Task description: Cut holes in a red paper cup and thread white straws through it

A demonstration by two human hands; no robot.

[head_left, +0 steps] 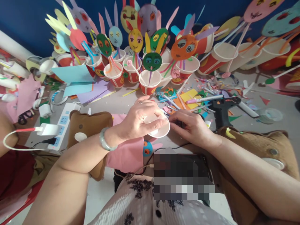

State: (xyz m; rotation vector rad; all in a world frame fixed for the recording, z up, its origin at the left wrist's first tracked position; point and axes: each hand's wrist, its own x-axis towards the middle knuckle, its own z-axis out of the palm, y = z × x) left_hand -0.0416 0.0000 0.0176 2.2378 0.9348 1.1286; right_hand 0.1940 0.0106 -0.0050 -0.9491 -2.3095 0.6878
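My left hand is closed around a white paper cup, its thumb lying across the mouth. The cup's mouth faces me, and its far side is hidden by my fingers. Close by on the right, my right hand rests low over the table, its fingers bent and a gap showing between thumb and forefinger. Those fingertips come up to the cup's rim; whether they touch it I cannot tell. Below the cup lies a blue paper face with a pink ear, beside a sheet of pink paper.
Behind my hands stand several cups with paper rabbit faces, such as a green one. A black glue gun and paper scraps lie right. At left are a power strip and a brown cushion; another cushion sits right.
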